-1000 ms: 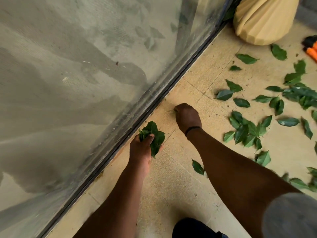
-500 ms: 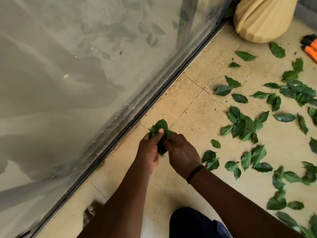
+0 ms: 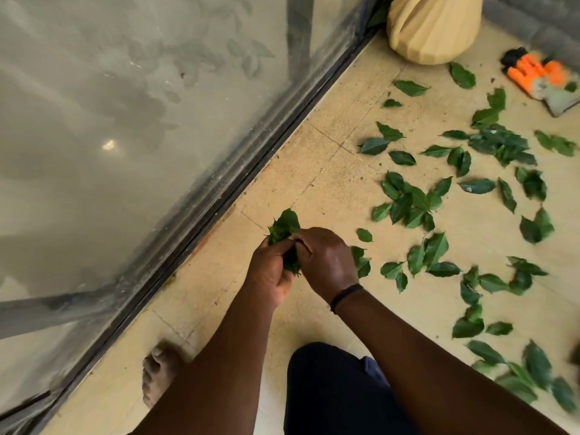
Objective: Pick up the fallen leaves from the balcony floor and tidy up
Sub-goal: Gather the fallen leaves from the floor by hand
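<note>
My left hand (image 3: pixel 270 271) is shut on a bunch of green leaves (image 3: pixel 284 227) that sticks out above its thumb. My right hand (image 3: pixel 326 262) presses against the same bunch from the right, its fingers closed on the leaves between both hands. Many loose green leaves (image 3: pixel 411 199) lie scattered over the beige tiled balcony floor (image 3: pixel 314 171) to the right, with a small pair (image 3: pixel 361 262) just behind my right hand.
A dusty glass door with a dark metal track (image 3: pixel 238 189) runs diagonally on the left. A cream ribbed pot (image 3: pixel 433 29) stands at the far end. Orange-handled pruning shears (image 3: pixel 539 78) lie at the top right. My bare foot (image 3: pixel 158 375) and dark-clad knee (image 3: pixel 339 387) are below.
My right hand came back from the floor near the door track and joined my left hand at the bunch. The view shifted, showing more leaves on the right.
</note>
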